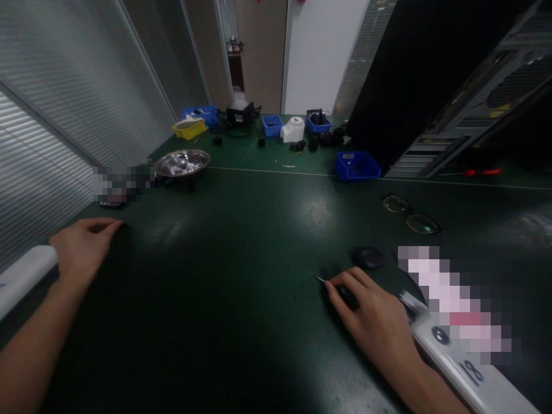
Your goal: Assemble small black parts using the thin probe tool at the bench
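My right hand (373, 313) is closed around a small screwdriver (346, 296) with a dark handle, low over the green table. Its thin metal tip sticks out past my fingertips to the left; most of the handle is hidden. A rounded black object (370, 257), blurred and like a mouse, lies just beyond my knuckles. At the far left, my left hand (86, 244) has thumb and fingers pinched together above the table; whatever may be between them is too small to make out. White devices sit along both wrists, the right one (461, 356) marked 18.
Eyeglasses (411, 214) lie beyond my right hand. A metal bowl (183, 163) with white bits stands back left. A blue bin (357, 165), a white housing (293, 130) and a yellow tray (188, 129) line the back. A computer tower (448, 109) stands at right.
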Motion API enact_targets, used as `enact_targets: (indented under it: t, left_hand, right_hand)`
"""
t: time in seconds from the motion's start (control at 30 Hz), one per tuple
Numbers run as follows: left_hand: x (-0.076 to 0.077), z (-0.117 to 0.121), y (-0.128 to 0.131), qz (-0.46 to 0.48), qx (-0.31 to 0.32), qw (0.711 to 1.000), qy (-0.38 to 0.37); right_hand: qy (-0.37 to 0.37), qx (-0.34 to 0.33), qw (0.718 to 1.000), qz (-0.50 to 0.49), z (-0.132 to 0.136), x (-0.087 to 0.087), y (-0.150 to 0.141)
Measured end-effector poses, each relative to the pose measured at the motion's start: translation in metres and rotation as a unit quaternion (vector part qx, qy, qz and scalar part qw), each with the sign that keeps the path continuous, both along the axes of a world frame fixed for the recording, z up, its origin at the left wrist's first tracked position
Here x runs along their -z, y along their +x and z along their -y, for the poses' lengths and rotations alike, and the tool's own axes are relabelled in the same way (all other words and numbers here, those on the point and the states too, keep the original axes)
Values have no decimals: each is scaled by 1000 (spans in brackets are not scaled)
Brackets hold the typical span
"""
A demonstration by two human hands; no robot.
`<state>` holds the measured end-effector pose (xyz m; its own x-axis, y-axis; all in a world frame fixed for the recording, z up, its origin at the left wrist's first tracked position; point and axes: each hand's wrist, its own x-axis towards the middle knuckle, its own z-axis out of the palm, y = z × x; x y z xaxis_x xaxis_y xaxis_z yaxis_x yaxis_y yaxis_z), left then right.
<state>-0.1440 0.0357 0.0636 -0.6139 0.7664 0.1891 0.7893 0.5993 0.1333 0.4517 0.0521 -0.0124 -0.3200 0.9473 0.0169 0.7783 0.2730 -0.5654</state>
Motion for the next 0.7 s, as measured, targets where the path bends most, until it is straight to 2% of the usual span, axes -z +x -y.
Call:
enact_targets:
  t: [0.1,0.27,0.47,0.6,0.7]
  left_hand:
    - [-2,2,0,-22,39,999,-21]
    - [-1,11,-16,-52,1,994,-99]
    - [2,11,-32,-100,77,983,-131]
    - [0,8,-32,-104,98,974,-174]
    - [1,7,-21,-108,108,976,-157]
  right_hand:
    - [-1,-2,1000,-3,0,0,0]
    - [-1,3,1000,3,1,-1,-3]
    - [-4,0,1000,6,1,-4,-4]
    - [-10,-6,1000,-1,3,-5,-5]
    - [-12,-8,1000,-9,3,-6,-5]
